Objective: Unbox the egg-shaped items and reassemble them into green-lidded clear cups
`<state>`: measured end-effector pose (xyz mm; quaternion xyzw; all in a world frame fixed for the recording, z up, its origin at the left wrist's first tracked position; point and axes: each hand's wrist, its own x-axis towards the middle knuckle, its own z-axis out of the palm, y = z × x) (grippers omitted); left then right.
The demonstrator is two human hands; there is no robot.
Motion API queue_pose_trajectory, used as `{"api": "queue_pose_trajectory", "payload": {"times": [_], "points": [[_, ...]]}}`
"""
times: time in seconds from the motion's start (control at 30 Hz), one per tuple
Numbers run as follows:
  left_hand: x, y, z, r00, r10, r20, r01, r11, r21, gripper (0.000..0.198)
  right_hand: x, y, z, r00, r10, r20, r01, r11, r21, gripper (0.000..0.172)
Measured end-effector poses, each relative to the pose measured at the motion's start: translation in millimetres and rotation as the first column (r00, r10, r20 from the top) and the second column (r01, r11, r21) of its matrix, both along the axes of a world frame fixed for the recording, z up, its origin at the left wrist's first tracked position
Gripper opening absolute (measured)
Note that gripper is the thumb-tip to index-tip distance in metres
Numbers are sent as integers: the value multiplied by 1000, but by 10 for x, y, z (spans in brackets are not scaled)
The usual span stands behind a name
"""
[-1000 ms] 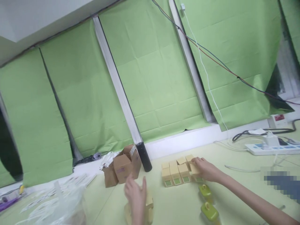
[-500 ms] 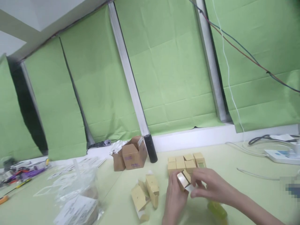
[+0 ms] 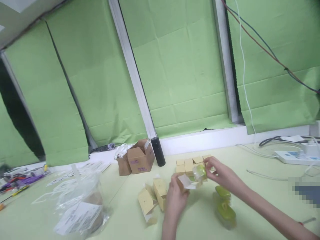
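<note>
My left hand [image 3: 175,195] is closed around a small open cardboard box [image 3: 185,181] with its white-lined flap spread out. Just to the right, my right hand [image 3: 217,169] pinches a small green item in clear plastic [image 3: 199,171] near the box's mouth; motion blurs its details. Behind both hands stands a block of small tan boxes [image 3: 188,165], partly covered by the right hand. Below my right wrist lie two more yellow-green items, one [image 3: 223,192] behind the other [image 3: 227,211]. Opened tan boxes [image 3: 145,201] rest left of my left hand.
A larger brown carton [image 3: 140,159] and a black cylinder [image 3: 158,151] stand at the back by the sill. A clear plastic bag [image 3: 85,203] with printed paper lies on the left. At the right are a white power strip [image 3: 295,157] and loose cables.
My right hand has moved up and away from the box, with a green item now between its fingers. The box's flap is spread wider. The camera has turned a little, uncovering both green items.
</note>
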<state>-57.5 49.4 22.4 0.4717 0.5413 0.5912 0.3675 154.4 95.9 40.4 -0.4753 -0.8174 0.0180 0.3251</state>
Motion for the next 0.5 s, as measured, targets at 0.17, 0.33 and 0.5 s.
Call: {"api": "queue_pose_trajectory", "payload": {"times": [0.17, 0.33, 0.5], "points": [[-117, 111, 19, 988, 66, 140, -50, 992, -112, 78, 449, 290, -104, 984, -140, 109, 153, 981, -121, 15], [73, 118, -60, 909, -1, 417, 69, 986, -150, 74, 459, 256, -202, 981, -44, 189, 65, 992, -106, 20], [269, 92, -30, 790, -81, 608, 210, 967, -144, 48, -24, 3, -189, 911, 286, 298, -366, 893, 260, 71]]}}
